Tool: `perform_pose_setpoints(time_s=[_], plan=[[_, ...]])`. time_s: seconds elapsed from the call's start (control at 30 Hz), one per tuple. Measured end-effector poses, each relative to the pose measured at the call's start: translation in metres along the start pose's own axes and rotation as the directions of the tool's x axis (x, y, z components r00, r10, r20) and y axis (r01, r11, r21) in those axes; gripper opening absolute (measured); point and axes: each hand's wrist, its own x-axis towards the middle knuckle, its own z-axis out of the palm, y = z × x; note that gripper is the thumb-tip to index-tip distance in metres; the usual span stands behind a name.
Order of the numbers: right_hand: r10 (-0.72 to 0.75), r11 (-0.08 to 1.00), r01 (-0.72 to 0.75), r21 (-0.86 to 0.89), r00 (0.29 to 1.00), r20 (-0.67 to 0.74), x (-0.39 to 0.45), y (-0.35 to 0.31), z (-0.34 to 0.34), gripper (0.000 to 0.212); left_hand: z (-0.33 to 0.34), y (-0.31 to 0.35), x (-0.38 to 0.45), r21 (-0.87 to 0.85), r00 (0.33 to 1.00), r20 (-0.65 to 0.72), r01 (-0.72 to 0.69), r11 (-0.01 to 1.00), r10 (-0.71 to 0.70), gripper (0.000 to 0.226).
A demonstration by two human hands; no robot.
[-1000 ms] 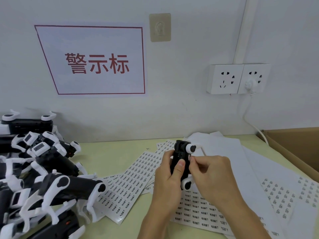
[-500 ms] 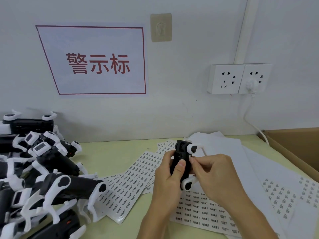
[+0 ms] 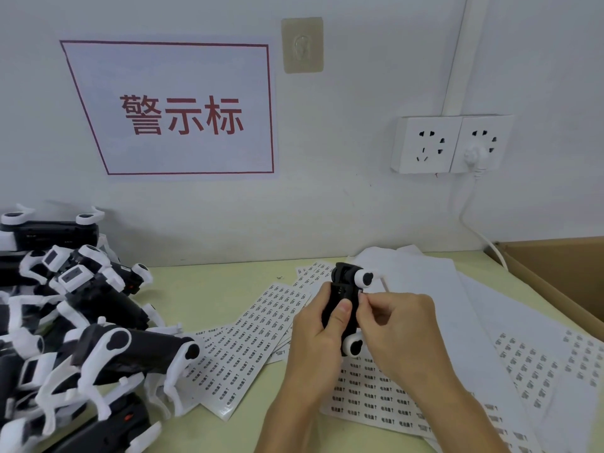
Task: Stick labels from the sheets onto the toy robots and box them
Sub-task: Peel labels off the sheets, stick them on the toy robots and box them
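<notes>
Centrally, small black-and-white plastic toy robot (image 3: 343,300) held upright above white label sheets (image 3: 248,341) spread on pale green table (image 3: 209,289). Robot body gripped by left hand (image 3: 318,335), thumb laid on black front. Right hand (image 3: 400,328) set against robot's right side, thumb and forefinger pinched together at its edge; whether label is between them cannot be told. Pile of black-and-white toy robots (image 3: 75,325) heaped at left. Brown cardboard box (image 3: 562,276) at right edge. Red-bordered paper sign (image 3: 183,109) on wall.
</notes>
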Motion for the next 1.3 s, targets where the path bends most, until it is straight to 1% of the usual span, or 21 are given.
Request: perform_pose_setpoints(time_s=[0.1, 0.2, 0.27, 0.43, 0.63, 0.73, 0.9, 1.0, 1.07, 1.13, 1.17, 1.23, 1.3], plan=[[0.010, 1.000, -0.010, 0.018, 1.000, -0.007, 0.000, 0.002, 0.000, 0.040, -0.001, -0.001, 0.001, -0.021, 1.000, -0.010, 0.006, 1.000, -0.006, 0.027], [0.047, 0.995, -0.053, 0.089, 0.997, 0.065, 0.003, 0.009, -0.006, 0.032, -0.001, -0.002, 0.002, -0.035, 1.000, -0.012, 0.016, 0.999, -0.016, 0.027], [0.038, 0.993, -0.049, 0.108, 0.994, 0.104, 0.003, 0.010, -0.008, 0.028, -0.001, -0.002, 0.002, -0.048, 1.000, -0.008, 0.026, 0.999, -0.026, 0.026], [0.011, 0.997, -0.021, 0.070, 0.990, 0.139, 0.004, 0.010, -0.009, 0.030, -0.002, -0.004, 0.003, -0.059, 1.000, 0.002, 0.029, 0.998, -0.028, 0.026], [-0.029, 0.999, 0.034, -0.036, 0.990, 0.136, 0.005, 0.004, -0.009, 0.041, -0.002, -0.004, 0.002, -0.030, 1.000, -0.003, 0.008, 1.000, -0.009, 0.027], [-0.038, 0.995, 0.047, -0.090, 0.995, 0.092, 0.003, 0.001, -0.006, 0.047, -0.003, -0.003, 0.001, -0.039, 1.000, 0.008, 0.016, 0.999, -0.016, 0.026], [-0.037, 0.992, 0.041, -0.122, 0.999, 0.038, 0.001, 0.002, 0.001, 0.048, -0.003, -0.001, 0.001, -0.034, 1.000, 0.014, 0.025, 0.999, -0.025, 0.025], [-0.056, 0.993, 0.057, -0.100, 0.998, 0.007, -0.001, 0.003, 0.003, 0.043, -0.002, -0.001, 0.001, -0.056, 0.999, 0.003, 0.038, 0.998, -0.038, 0.026], [-0.048, 0.998, 0.049, -0.029, 0.999, 0.003, 0.000, 0.007, 0.000, 0.038, -0.002, -0.001, 0.002, -0.086, 0.999, -0.010, 0.044, 0.995, -0.045, 0.028], [-0.009, 0.998, 0.004, 0.066, 0.997, 0.071, 0.002, 0.010, -0.005, 0.028, -0.002, -0.002, 0.003, -0.102, 0.999, -0.015, 0.048, 0.994, -0.050, 0.031], [0.005, 0.996, -0.013, 0.087, 0.995, 0.096, 0.002, 0.011, -0.006, 0.023, -0.002, -0.003, 0.003, -0.102, 0.999, -0.013, 0.050, 0.994, -0.052, 0.031], [0.005, 0.997, -0.013, 0.078, 0.995, 0.102, 0.003, 0.012, -0.008, 0.020, -0.002, -0.005, 0.003, -0.097, 0.999, -0.005, 0.053, 0.994, -0.053, 0.028], [-0.018, 0.999, 0.013, 0.047, 0.995, 0.102, 0.004, 0.012, -0.008, 0.021, -0.001, -0.005, 0.002, -0.095, 0.999, 0.005, 0.053, 0.994, -0.053, 0.027]])
